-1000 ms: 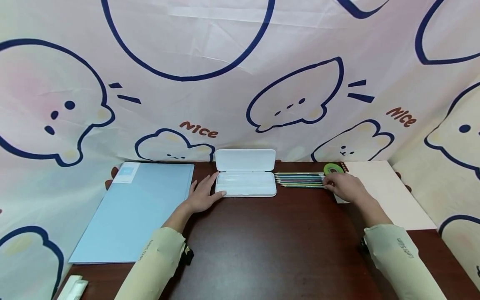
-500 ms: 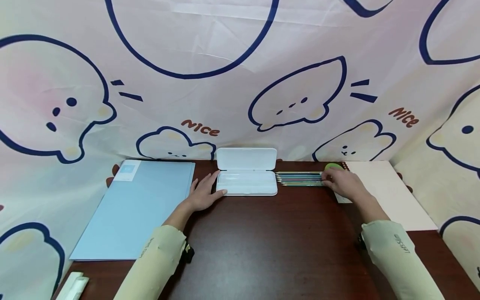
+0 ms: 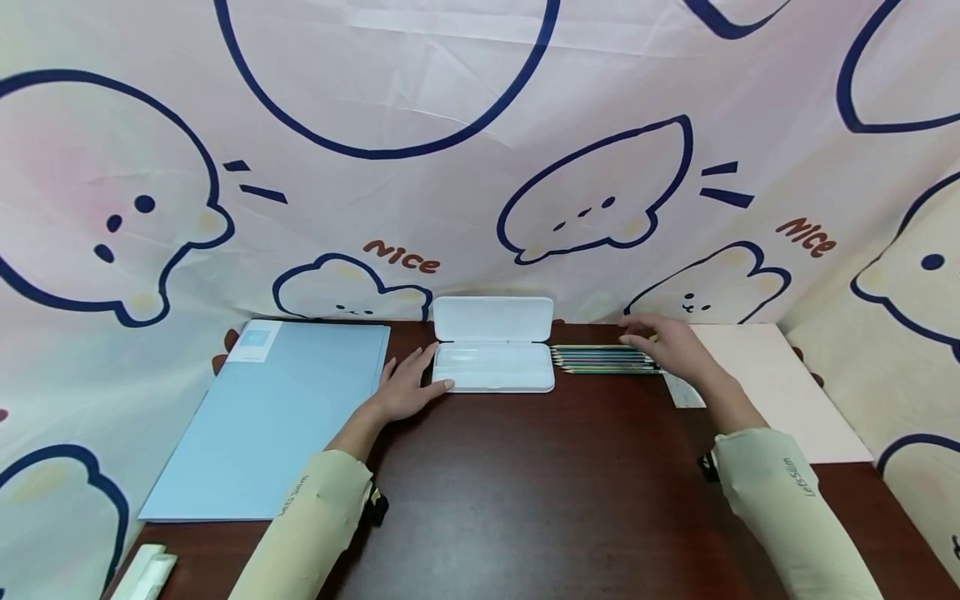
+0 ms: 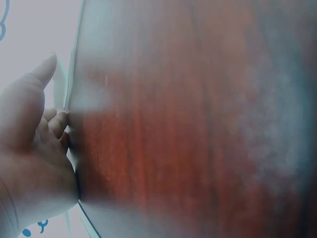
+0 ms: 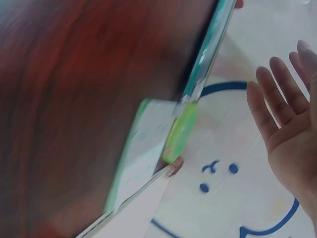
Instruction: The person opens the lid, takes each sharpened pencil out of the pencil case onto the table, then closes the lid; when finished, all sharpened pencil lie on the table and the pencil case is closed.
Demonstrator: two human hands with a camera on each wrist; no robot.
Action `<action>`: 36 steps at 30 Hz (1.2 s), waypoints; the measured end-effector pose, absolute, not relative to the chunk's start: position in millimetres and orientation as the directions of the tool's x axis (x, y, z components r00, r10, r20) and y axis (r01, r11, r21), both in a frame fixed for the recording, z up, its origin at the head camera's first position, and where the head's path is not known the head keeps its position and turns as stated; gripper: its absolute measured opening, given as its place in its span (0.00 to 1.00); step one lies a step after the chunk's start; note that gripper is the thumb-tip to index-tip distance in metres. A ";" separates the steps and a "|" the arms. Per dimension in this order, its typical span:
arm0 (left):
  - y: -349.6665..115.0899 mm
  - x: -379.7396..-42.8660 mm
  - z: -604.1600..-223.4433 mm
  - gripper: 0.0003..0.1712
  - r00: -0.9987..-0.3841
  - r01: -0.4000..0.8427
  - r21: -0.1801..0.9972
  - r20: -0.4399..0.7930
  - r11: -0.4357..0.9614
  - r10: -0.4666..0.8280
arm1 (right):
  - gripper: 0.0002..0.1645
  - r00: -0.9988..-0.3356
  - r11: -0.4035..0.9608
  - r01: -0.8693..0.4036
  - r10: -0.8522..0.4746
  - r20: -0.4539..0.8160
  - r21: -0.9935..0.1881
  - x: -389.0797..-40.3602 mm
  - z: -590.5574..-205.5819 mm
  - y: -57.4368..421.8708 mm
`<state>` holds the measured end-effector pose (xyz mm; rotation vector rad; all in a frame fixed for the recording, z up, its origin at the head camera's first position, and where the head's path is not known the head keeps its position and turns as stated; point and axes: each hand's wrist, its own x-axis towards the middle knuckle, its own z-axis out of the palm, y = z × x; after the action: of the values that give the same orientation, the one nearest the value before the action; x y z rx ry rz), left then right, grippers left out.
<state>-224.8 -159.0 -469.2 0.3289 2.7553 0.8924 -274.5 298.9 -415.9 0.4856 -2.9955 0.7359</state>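
Note:
My left hand [image 3: 402,389] lies with extended fingers at the left side of a white pencil case [image 3: 492,367], its thumb at the front left corner. The case's lid [image 3: 492,319] stands raised. Beside the case on the right, several colored pencils [image 3: 596,360] lie side by side, tips toward it. My right hand [image 3: 673,346] hovers over their right ends, fingers extended and nothing in its grasp. In the right wrist view the palm faces the camera, apart from the pencils [image 5: 208,54]. A green round object [image 5: 182,133] is mostly hidden behind the hand in the head view.
A light blue folder [image 3: 262,425] lies at the left. To the right are a white sketchbook [image 3: 787,392] and a small printed card [image 3: 685,393]. Two white sticks [image 3: 146,573] lie at the front left. A patterned cloth [image 3: 465,208] hangs behind the dark wooden table [image 3: 555,492].
My right hand has let go of the pencils' right ends and lifted up and slightly left, its fingers spreading. My left hand stays at the pencil case.

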 end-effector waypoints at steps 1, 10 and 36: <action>-159.1 -225.0 -469.7 0.49 -0.950 0.142 0.594 -0.143 0.791 0.278 | 0.28 -0.950 0.833 -0.304 -0.299 0.086 -0.463 -275.3 -415.0 295.2; -157.3 -224.6 -470.8 0.49 -0.950 0.138 0.584 -0.151 0.800 0.274 | 0.28 -0.946 0.751 -0.294 -0.319 0.065 -0.591 -282.2 -413.0 259.1; -157.6 -225.1 -472.5 0.49 -0.954 0.162 0.582 -0.114 0.797 0.277 | 0.34 -0.953 0.691 -0.235 -0.301 0.023 -0.684 -291.6 -423.4 198.2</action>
<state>-225.1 -157.6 -472.5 0.3451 2.7921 0.8785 -291.6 198.2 -423.4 0.4715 -2.9719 1.1808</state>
